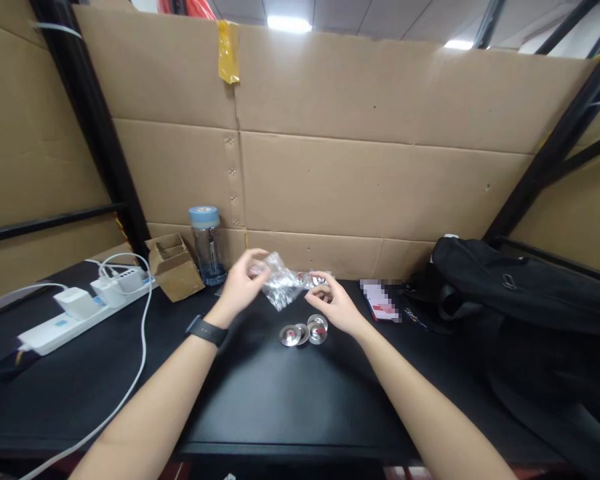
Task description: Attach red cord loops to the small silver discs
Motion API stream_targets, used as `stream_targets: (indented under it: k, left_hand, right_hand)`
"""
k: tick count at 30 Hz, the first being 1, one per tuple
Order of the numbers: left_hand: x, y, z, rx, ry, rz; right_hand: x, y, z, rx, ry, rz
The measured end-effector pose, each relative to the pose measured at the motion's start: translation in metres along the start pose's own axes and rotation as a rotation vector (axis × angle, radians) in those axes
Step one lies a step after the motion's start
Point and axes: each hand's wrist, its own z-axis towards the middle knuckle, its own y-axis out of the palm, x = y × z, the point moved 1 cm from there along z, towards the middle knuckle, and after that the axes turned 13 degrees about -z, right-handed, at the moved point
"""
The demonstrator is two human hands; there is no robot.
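Note:
My left hand pinches a crumpled clear plastic bag at its left side, holding it above the table. My right hand is at the right of the bag with its fingers curled; what they grip, if anything, is hidden. Behind those fingers shows more shiny clear wrapping with a bit of red. Below the hands, several shiny round metal discs with raised middles lie close together on the black table, some overlapping. Red marks show on some of them.
At left are a white power strip with chargers and a trailing white cable. An open cardboard box and a blue-lidded bottle stand behind. A phone and a black bag lie at right. Cardboard walls the back.

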Motion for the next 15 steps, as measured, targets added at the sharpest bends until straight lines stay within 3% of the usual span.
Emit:
stream_targets:
  k: [3,5,7,10,12,15]
  left_hand:
    - [-0.024,-0.044,0.014,0.422,-0.161,0.218]
    - [-0.041,-0.066,0.017,0.510,-0.298,0.415]
    - [-0.056,-0.076,0.016,0.449,-0.377,0.538]
    - [-0.069,-0.074,0.008,0.218,-0.451,0.698]
    - [-0.071,-0.068,0.004,0.068,-0.473,0.807]
    - [-0.065,-0.064,0.001,-0.035,-0.445,0.964]
  right_hand:
    - [-0.001,-0.004,0.001,0.016,0.009,-0.011]
    - [0.000,-0.005,0.002,0.011,0.006,-0.018]
    - [0.001,-0.004,0.002,0.000,-0.001,-0.027]
    - [0.001,-0.003,0.001,-0.015,-0.018,-0.056]
    - [0.000,-0.003,0.001,-0.025,-0.033,-0.080]
    - [-0.002,-0.004,0.001,-0.039,-0.045,-0.124]
